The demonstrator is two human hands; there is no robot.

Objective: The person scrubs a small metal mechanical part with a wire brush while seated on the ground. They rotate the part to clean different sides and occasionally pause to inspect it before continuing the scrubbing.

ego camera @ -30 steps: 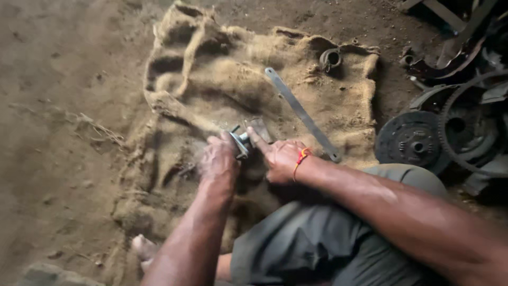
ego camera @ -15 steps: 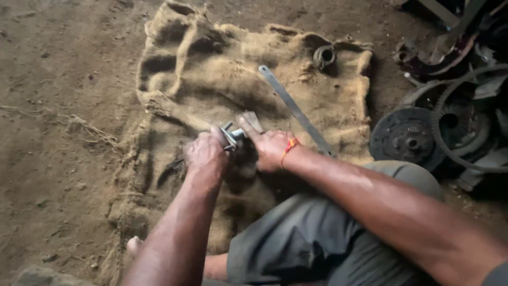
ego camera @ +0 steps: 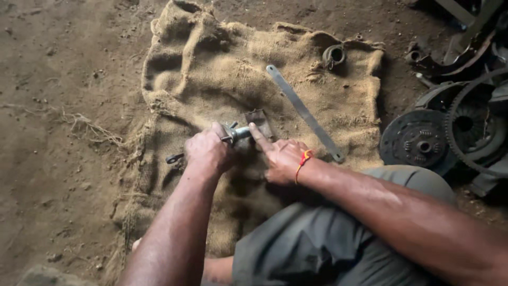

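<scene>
My left hand [ego camera: 208, 152] is closed around a small grey metal cylindrical part [ego camera: 236, 134] lying on a burlap sack [ego camera: 211, 69]. My right hand [ego camera: 279, 154], with a red thread at the wrist, rests beside it and its forefinger touches the part's right end. A small dark rectangular piece [ego camera: 259, 122] lies just behind that finger. A small dark metal piece [ego camera: 174, 158] pokes out to the left of my left hand.
A long flat metal bar [ego camera: 304, 112] lies diagonally on the sack, with a short metal ring [ego camera: 333, 54] near the far edge. Dark clutch discs and gear rings [ego camera: 423, 140] are piled at the right. Bare dirt floor [ego camera: 58, 106] lies to the left.
The view has drifted slightly, so the hands sit a little lower. Both hands stay on the small metal part; my right forefinger now points onto its end.
</scene>
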